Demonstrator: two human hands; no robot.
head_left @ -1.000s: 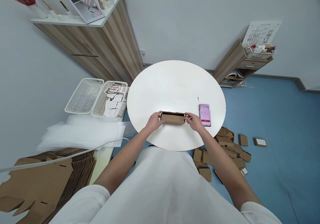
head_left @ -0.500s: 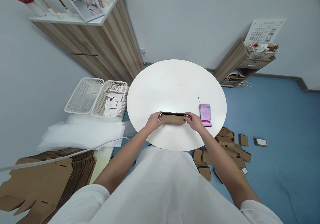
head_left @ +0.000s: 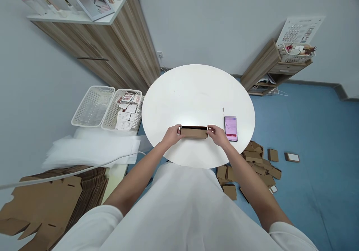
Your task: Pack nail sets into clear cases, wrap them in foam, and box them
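A brown cardboard box (head_left: pixel 194 133) is held at the near part of the round white table (head_left: pixel 196 90), its long side facing me and a dark gap showing along its top. My left hand (head_left: pixel 172 135) grips its left end, thumb at the front and fingers behind. On the right end, my right hand (head_left: pixel 217 135) pinches the corner between thumb and fingers. Just right of that hand lies a phone (head_left: pixel 230 128) with a lit pink screen. What is inside the box cannot be seen.
Left of the table are a white basket of cards (head_left: pixel 126 111), another white basket (head_left: pixel 93 107), white foam sheets (head_left: pixel 89 148) and stacked flat cardboard (head_left: pixel 53 206). A white cable (head_left: pixel 106 164) crosses there. Several folded boxes (head_left: pixel 256 161) lie on the blue floor at right.
Both hands keep hold of the cardboard box in nearly the same spot. The view has shifted very slightly; nothing was let go.
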